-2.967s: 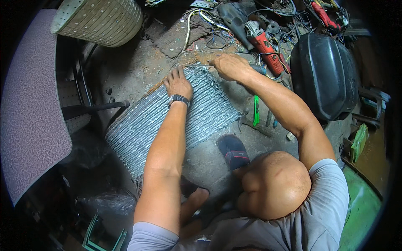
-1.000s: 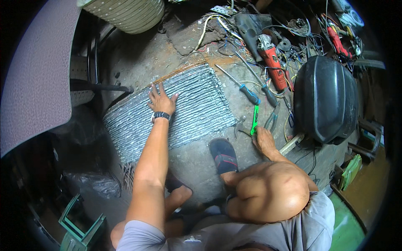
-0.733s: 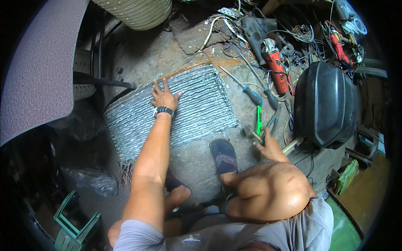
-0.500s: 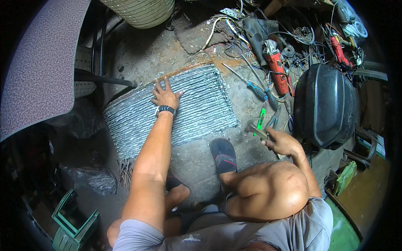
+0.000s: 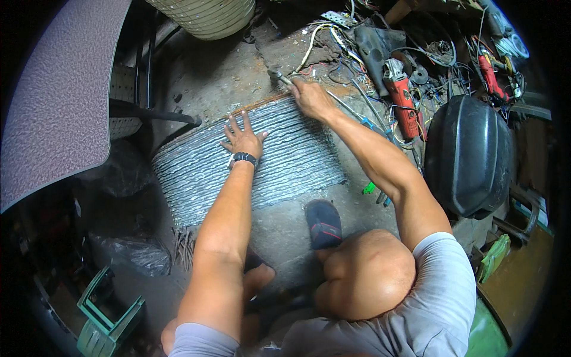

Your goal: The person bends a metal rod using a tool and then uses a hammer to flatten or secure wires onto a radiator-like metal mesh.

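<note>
A grey ridged panel [image 5: 291, 163], with long wavy rows and a rusty brown far edge, lies on the concrete floor before me. My left hand [image 5: 244, 141] rests palm down on its upper middle, fingers spread toward that far edge. In my right hand [image 5: 312, 99] is a hammer [image 5: 282, 76], gripped by its handle above the panel's far right corner. The hammer's head points to the far left; whether it touches anything I cannot tell. Most of the handle is hidden in my fist.
Right of the panel lie a blue-handled screwdriver [image 5: 370, 124] and a red angle grinder [image 5: 404, 104], among tangled wires. A black plastic case [image 5: 470, 157] stands further right. A metal leg [image 5: 156, 115] juts in near the panel's left edge. My sandalled foot [image 5: 324, 223] is close to its near edge.
My right hand has swung from beside my knee up to the panel's far right corner, carrying the hammer. My left hand stays on the panel.
</note>
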Demonstrator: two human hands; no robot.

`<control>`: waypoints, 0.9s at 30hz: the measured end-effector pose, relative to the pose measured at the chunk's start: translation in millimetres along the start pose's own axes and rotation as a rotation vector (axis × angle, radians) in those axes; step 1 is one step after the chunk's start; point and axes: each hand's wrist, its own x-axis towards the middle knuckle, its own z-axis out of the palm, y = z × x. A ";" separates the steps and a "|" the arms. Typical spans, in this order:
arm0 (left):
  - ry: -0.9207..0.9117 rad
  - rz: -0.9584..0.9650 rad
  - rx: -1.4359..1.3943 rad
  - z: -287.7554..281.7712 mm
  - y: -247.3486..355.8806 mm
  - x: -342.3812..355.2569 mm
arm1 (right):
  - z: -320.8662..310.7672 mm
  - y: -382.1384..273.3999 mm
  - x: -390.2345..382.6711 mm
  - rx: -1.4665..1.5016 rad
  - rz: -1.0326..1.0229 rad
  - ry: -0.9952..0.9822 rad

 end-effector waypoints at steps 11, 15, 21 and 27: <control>-0.014 -0.028 -0.004 -3.8 -15.3 -0.7 | -9.2 -30.8 -17.7 0.016 0.166 -0.022; 0.001 -0.007 0.006 0.1 -0.6 -0.1 | -6.4 -23.0 -18.9 -0.082 0.010 -0.133; -0.012 -0.031 0.052 0.1 -12.1 -2.2 | -3.7 -42.2 -15.5 0.065 -0.039 -0.030; -0.023 0.023 0.044 9.7 2.5 0.9 | 5.3 1.9 2.5 -0.122 0.031 0.074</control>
